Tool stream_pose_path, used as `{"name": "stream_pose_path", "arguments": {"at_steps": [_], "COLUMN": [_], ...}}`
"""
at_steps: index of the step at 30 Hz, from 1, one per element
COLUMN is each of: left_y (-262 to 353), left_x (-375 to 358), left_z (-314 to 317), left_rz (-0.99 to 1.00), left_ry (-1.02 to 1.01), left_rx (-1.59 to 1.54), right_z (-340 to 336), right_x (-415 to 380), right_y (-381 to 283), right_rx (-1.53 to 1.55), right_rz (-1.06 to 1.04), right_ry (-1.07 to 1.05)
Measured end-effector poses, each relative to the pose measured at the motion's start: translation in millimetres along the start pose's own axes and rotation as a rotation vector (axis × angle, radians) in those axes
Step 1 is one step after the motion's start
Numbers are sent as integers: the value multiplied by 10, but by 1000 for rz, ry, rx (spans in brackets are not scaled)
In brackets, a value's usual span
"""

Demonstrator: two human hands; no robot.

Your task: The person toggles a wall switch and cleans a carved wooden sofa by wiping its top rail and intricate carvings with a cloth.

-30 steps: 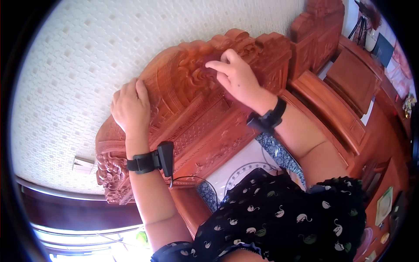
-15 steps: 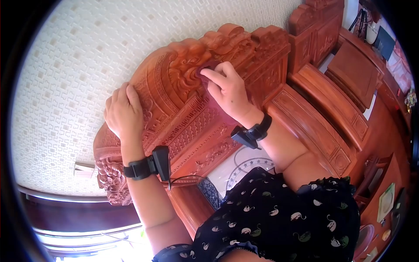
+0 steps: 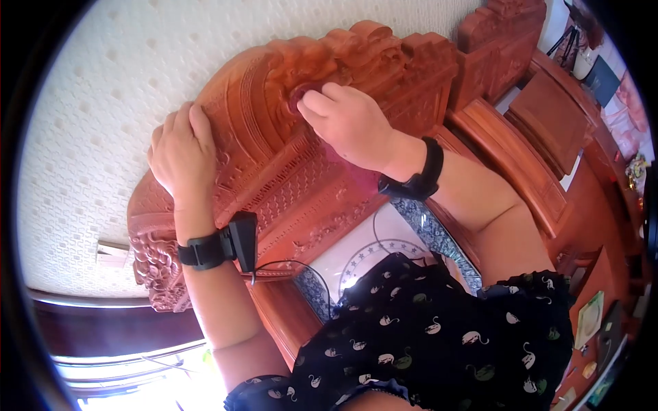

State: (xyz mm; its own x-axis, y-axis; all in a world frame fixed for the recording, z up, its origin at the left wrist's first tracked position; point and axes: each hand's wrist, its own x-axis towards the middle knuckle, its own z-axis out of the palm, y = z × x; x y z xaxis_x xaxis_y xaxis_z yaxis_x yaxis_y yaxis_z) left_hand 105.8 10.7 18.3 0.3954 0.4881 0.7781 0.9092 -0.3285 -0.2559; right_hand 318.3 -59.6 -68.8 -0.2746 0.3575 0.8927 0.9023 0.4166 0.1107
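Observation:
A carved reddish-brown wooden chair backrest [image 3: 240,116] stands against the wall, with scrolls and lattice patterns on its face. My left hand [image 3: 181,151] is hooked over its upper left edge, the fingertips partly out of sight behind it. My right hand [image 3: 346,127] is closed around a dark purple cloth [image 3: 301,92] and presses it to the carved relief near the top. Part of the thin cloth hangs below that hand across the lattice. Both wrists wear black bands with small boxes.
White patterned wallpaper [image 3: 123,103] lies behind, with a wall switch [image 3: 112,254] at lower left. Below is a seat with a star-ringed white cover [image 3: 370,257]. More carved wooden furniture [image 3: 504,41] stands to the right. A thin black cable [image 3: 295,262] trails from the left wrist box.
My right hand has turned and moved slightly left and up with the purple cloth. The view has shifted a little, and my left hand stays on the backrest edge.

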Motion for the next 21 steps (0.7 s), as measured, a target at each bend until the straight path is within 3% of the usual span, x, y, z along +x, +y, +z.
{"name": "stream_pose_path", "arguments": {"at_steps": [10, 19, 21], "left_y": [-28, 7, 3], "left_x": [-9, -25, -16], "left_z": [-8, -33, -28], "left_rz": [-12, -5, 6], "left_ry": [4, 37, 73], "left_rx": [-49, -61, -63], "right_z": [-81, -136, -104], "right_x": [-42, 113, 75], "right_y": [412, 433, 487], "right_rx": [-7, -67, 9], "right_rz": [-339, -370, -238], "right_ry": [-99, -110, -38]}}
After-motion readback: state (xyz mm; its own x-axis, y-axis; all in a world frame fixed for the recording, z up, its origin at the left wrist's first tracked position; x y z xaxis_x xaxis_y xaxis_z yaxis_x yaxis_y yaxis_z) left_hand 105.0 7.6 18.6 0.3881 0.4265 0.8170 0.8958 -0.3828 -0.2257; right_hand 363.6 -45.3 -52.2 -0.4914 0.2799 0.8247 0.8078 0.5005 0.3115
